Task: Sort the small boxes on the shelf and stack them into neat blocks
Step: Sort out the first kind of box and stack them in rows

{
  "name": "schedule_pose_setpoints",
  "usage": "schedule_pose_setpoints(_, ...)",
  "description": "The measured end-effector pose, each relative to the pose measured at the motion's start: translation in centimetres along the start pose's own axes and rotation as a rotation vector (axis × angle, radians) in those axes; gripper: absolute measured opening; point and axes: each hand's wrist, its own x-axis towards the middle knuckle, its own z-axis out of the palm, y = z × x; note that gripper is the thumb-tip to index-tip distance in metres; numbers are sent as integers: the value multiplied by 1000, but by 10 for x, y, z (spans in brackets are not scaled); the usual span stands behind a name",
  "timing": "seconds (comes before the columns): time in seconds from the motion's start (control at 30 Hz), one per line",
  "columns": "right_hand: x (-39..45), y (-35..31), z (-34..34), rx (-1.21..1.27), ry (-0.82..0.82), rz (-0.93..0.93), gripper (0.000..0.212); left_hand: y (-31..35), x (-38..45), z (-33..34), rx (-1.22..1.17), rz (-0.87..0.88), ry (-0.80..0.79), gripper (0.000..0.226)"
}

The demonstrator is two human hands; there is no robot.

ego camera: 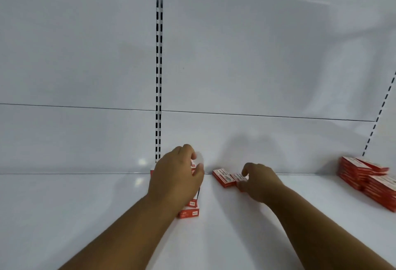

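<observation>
Right hand (260, 180): thumb and fingertips pinching a small red box (239, 177) flat on the white shelf (85, 216), touching another loose box (222, 177). Left hand (175, 179): curled over the central stack (189, 210), seemingly steadying it. Right-edge stacks (368, 175): well apart. Boxes likely light, stiff card, smooth; best pinched across long edges.
</observation>
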Motion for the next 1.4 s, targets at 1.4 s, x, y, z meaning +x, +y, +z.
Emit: schedule_pose_setpoints(1.4,31,66,-9,1438,251,29,31,80,37,130,-844,-645,-29,37)
